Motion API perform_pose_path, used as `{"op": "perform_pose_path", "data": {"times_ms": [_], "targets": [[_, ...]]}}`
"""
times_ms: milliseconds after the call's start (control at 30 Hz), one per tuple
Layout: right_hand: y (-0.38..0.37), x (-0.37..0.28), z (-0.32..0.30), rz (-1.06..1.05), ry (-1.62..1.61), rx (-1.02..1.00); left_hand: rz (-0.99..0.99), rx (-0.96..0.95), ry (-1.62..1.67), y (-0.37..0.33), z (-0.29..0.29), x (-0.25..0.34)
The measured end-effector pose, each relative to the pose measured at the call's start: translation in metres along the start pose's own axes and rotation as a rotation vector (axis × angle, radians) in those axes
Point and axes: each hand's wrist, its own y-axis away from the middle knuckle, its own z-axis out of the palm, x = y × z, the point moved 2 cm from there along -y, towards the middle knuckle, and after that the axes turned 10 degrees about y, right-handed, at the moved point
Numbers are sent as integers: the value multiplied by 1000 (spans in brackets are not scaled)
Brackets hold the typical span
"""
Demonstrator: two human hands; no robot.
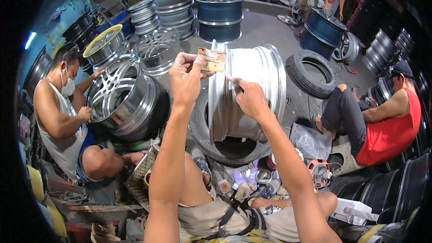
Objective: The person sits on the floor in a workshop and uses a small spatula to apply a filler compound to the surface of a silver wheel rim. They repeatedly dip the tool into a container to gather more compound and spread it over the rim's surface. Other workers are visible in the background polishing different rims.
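Note:
My left hand [187,74] pinches a small flat brown board [212,61] with a pale paste-like smear on it, close beside the upper rim edge of a silver wheel rim [256,94]. The wheel rim is propped on its side on top of a black tire [200,126] in front of me. With its index finger stretched out, my right hand [249,96] touches the rim's lip, the other fingers loosely curled. Nothing shows in that right hand.
To the left, a seated person [63,108] in a mask handles a polished spoked wheel [114,87]. On the right, a person in a red top [391,126] sits by a loose tire [313,73]. Stacked rims [220,15] stand behind; a plastic crate [141,175] lies near my left leg.

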Motion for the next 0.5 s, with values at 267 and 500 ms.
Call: {"op": "perform_pose_path", "data": {"times_ms": [267,500], "targets": [[-5,-19,-41,199,-216,-13,-30,-46,-75,-2,-6,-7],[-17,-30,-51,-226,-19,144,-70,-114,-128,1,4,-3]]}}
